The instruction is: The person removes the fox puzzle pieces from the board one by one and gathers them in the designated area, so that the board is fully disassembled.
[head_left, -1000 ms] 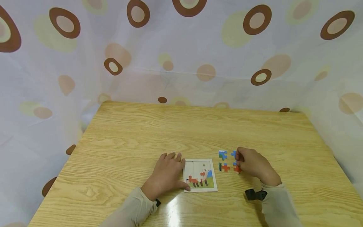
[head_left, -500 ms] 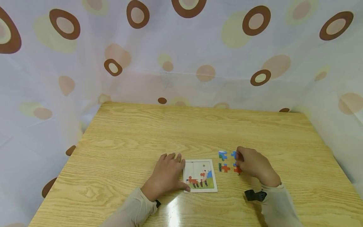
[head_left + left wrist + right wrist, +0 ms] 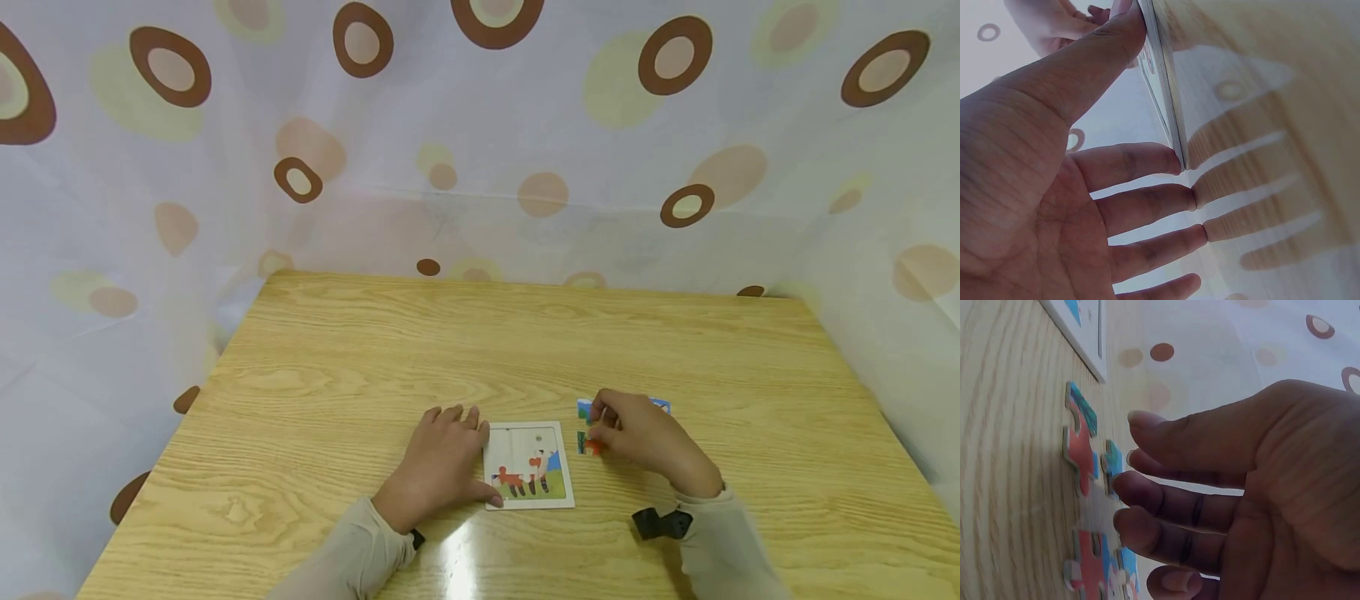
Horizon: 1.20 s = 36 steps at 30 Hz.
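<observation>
My left hand (image 3: 438,462) lies at the left side of a square jigsaw board (image 3: 534,503), thumb on its near left corner. In the left wrist view its other fingertips (image 3: 1175,159) touch the tabletop, fingers spread. The board shows part of a red and white animal picture. My right hand (image 3: 651,437) hovers at the loose jigsaw pieces right of the board. A red piece with a green edge (image 3: 1082,450) and a blue-green piece (image 3: 1114,465) lie by its fingertips. The right wrist view shows nothing between thumb and fingers.
Another red piece (image 3: 1090,562) and a blue piece (image 3: 1128,565) lie on the wooden table (image 3: 420,333), partly hidden by my right hand in the head view. A patterned sheet (image 3: 480,125) stands around the back and sides of the table.
My right hand has moved left, from the right-hand pieces to the pieces nearer the board. A blue piece now shows behind it. My left hand has stayed put.
</observation>
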Each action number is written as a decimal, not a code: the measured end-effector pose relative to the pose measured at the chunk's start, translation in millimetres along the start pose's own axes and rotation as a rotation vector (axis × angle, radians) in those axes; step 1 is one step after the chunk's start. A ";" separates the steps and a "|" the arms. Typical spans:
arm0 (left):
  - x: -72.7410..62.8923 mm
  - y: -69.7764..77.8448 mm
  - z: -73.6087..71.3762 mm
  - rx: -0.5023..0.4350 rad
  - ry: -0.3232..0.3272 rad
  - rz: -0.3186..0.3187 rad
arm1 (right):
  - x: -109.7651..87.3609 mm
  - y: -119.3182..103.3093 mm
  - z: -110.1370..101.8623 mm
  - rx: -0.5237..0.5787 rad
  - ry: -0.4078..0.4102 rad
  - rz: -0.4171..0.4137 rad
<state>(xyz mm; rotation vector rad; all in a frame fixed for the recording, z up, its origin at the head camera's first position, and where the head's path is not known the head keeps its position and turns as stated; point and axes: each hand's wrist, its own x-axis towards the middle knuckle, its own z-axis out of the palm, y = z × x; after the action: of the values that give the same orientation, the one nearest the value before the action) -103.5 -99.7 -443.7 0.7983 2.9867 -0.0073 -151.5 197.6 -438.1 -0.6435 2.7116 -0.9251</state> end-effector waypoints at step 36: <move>-0.8 0.5 0.8 0.000 0.023 0.009 | 10.5 -29.1 36.4 0.044 -0.104 -0.145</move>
<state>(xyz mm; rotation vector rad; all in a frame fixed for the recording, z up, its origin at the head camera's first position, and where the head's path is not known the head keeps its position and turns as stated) -102.5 -99.7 -444.5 0.8175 3.0042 0.0026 -139.2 152.8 -449.1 -0.8640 2.5734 -0.9527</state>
